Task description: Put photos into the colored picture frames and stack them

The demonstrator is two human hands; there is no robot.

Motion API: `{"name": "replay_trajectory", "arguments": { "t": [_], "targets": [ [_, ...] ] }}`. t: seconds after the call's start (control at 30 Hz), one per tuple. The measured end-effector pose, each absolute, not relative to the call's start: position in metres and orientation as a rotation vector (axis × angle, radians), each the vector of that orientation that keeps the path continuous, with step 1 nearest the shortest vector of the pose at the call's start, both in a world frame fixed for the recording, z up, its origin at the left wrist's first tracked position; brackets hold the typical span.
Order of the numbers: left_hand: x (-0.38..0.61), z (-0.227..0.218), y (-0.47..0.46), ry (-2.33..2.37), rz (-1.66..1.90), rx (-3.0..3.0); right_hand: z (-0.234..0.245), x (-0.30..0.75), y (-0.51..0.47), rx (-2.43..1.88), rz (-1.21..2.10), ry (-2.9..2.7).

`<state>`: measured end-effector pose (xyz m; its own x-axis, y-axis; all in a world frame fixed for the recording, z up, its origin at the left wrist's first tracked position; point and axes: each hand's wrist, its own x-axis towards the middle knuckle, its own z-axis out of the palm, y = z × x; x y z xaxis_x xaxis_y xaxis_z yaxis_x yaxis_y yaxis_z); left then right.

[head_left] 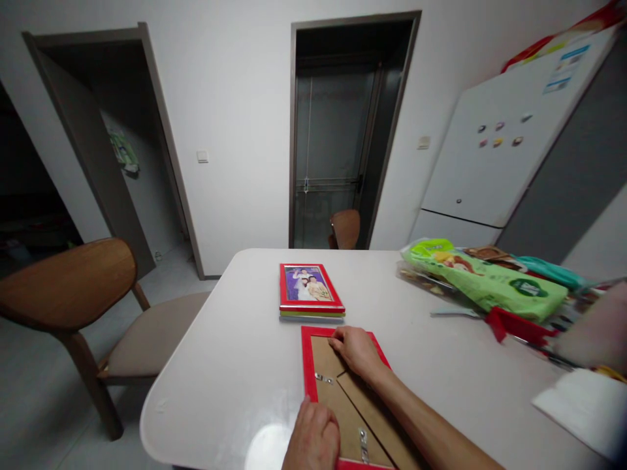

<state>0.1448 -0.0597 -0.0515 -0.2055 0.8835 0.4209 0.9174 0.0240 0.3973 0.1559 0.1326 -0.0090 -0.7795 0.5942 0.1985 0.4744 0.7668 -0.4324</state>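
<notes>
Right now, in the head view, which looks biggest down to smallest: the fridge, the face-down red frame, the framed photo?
1. fridge
2. face-down red frame, though it lies nearer the camera
3. framed photo

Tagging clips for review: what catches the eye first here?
The red picture frame lies face down at the near edge of the white table, brown backing up, with the left hand on its near left side and the right hand at its far edge. Just beyond it lies a stack of frames with a photo on top. A bright green packet lies to the right.
</notes>
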Motion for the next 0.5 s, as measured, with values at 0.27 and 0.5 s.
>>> {"name": "replay_trajectory", "arguments": {
  "t": [0.27,0.5],
  "targets": [
    [0.146,-0.062,-0.054,-2.154,-1.066,-1.839,-0.012,0.146,0.135,-0.857,0.605,-2.565],
    [0.144,-0.056,-0.061,-2.227,-1.092,-1.891,0.003,0.166,0.149,-0.92,0.929,-2.324]
  ]
}}
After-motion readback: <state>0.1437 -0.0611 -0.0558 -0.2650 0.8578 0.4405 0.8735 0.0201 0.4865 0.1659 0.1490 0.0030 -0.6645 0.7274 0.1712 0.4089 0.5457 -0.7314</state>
